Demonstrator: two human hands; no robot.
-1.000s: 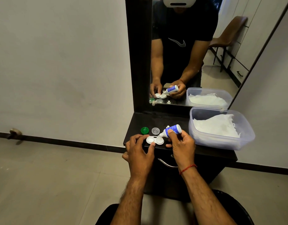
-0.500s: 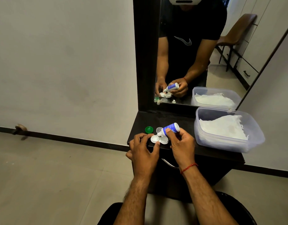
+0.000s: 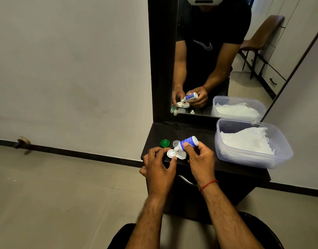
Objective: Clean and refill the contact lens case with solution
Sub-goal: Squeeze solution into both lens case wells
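A white two-well contact lens case (image 3: 176, 154) lies open near the front edge of the dark dresser top (image 3: 205, 135). My left hand (image 3: 159, 168) pinches the case's left end between thumb and fingers. My right hand (image 3: 201, 161) grips a small blue-and-white solution bottle (image 3: 187, 142), tilted with its nozzle down over the left well. Behind the case lie a green cap (image 3: 165, 143) and a clear cap (image 3: 176, 143).
A clear plastic tub (image 3: 253, 155) with white tissue stands at the right of the dresser top. A mirror (image 3: 217, 56) rises behind it and reflects my hands. A metal drawer handle (image 3: 187, 180) sits below the front edge. Tiled floor lies to the left.
The bottle's nozzle has tipped lower and shifted left, from over the case's middle to its left well. My left hand keeps its hold on the case.
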